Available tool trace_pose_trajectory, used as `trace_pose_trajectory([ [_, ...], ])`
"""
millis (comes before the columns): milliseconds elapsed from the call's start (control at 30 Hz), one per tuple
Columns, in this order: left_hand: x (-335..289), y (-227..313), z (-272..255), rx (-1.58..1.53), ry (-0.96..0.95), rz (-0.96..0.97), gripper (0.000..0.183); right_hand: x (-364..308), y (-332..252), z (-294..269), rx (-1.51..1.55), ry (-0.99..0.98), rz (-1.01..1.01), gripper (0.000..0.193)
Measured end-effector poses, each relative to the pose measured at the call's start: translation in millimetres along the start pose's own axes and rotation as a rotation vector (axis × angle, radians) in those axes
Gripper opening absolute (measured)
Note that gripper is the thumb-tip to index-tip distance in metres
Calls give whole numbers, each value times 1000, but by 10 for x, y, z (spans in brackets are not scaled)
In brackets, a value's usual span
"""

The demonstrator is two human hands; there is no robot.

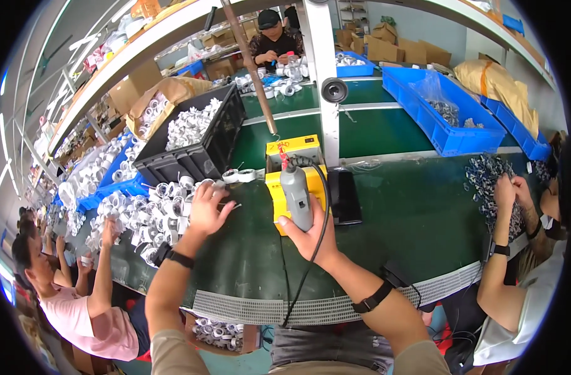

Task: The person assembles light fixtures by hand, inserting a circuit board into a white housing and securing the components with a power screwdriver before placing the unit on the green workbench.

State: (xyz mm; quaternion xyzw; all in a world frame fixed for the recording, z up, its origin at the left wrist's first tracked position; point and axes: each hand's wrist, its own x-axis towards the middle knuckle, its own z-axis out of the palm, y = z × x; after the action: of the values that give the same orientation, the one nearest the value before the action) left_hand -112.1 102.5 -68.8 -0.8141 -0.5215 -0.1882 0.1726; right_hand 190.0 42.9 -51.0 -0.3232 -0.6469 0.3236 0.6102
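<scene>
My right hand (317,237) is wrapped round a grey electric screwdriver (296,197) with a black cord, thumb along its side. The tool stands upright in front of a yellow box-shaped device (278,187), and its tip is hidden from me. To the left, my left hand (208,209) is open, fingers apart, at the right edge of a heap of white ring-shaped plastic parts (151,219). A few more white rings (238,175) lie just beyond its fingertips. Whether the fingers touch any part I cannot tell.
A black crate (201,153) of small white pieces stands behind the heap. Blue trays (442,134) sit at the far right. A dark flat object (346,197) lies beside the yellow device. Co-workers sit left, right and across; a white post (328,75) rises behind the device.
</scene>
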Motion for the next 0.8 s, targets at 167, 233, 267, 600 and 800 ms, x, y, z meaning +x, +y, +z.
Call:
trace_pose_trajectory([
  [167,717,130,422,124,49,-27,78,-53,237,-45,-143,-25,-48,29],
  [233,1054,275,618,135,-406,-228,71,-99,285,-142,-43,32,-16,31],
  [267,1133,241,727,133,-473,-266,67,-91,253,-137,-24,59,-9,33],
  [600,920,90,688,207,-301,-174,34,-49,219,3,-12,-1,11,34],
  [800,701,256,371,202,-128,-103,36,-44,154,-32,-50,-8,68,34],
])
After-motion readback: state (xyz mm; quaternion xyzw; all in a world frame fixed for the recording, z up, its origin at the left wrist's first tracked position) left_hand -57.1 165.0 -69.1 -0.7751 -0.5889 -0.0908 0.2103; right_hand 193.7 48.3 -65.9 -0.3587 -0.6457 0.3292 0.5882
